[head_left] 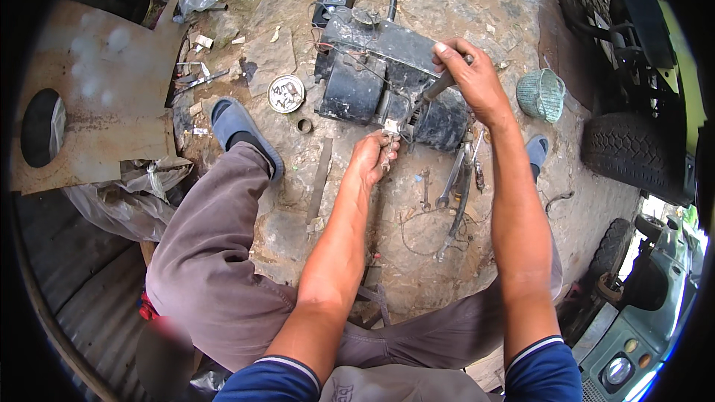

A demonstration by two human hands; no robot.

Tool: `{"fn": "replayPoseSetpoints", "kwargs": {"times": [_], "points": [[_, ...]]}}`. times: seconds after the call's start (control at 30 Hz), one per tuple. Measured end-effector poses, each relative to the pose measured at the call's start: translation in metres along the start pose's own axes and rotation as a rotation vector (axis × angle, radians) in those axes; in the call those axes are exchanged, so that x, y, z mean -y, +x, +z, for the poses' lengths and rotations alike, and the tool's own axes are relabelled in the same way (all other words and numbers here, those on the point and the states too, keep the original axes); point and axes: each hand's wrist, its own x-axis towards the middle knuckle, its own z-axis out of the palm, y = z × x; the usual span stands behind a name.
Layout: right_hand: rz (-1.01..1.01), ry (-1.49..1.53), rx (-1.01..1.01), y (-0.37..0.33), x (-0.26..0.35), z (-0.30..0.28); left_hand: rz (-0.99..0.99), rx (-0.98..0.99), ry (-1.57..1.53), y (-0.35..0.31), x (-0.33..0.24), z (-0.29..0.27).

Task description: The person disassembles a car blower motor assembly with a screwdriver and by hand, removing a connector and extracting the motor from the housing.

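A black twin-drum blower unit (pixel 350 93) with a flat top plate and loose wires lies on the stone ground in front of me. My left hand (pixel 372 156) is closed round a metal spanner (pixel 386 164) at the unit's near edge, beside a small pale metal fitting (pixel 391 127). My right hand (pixel 477 78) grips the end of a dark-handled tool (pixel 441 85) that slants down to the left across the unit. Its lower end meets the area by the fitting; the exact contact is too small to make out.
Several spanners (pixel 450 182) and a dark hose (pixel 462 205) lie right of my left hand. A round tin of small metal parts (pixel 286 94) and a ring (pixel 304 126) sit left of the unit. A green basket (pixel 541 95) and vehicle tyre (pixel 633 147) stand right; a rusty metal panel (pixel 104 134) stands left.
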Motion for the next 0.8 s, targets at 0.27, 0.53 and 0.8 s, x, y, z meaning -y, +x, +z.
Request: {"fn": "replayPoseSetpoints", "kwargs": {"times": [0.27,0.53,0.8], "points": [[-0.138,-0.775,0.459,0.011,0.055,-0.028,0.023,-0.002,0.021,0.0,0.0,0.003],[0.129,-1.104,0.574,0.026,0.072,-0.021,0.001,0.019,0.04,0.001,-0.001,-0.001],[0.271,-1.052,0.418,0.02,0.078,-0.009,-0.023,0.014,0.07,0.001,-0.002,-0.003]]}}
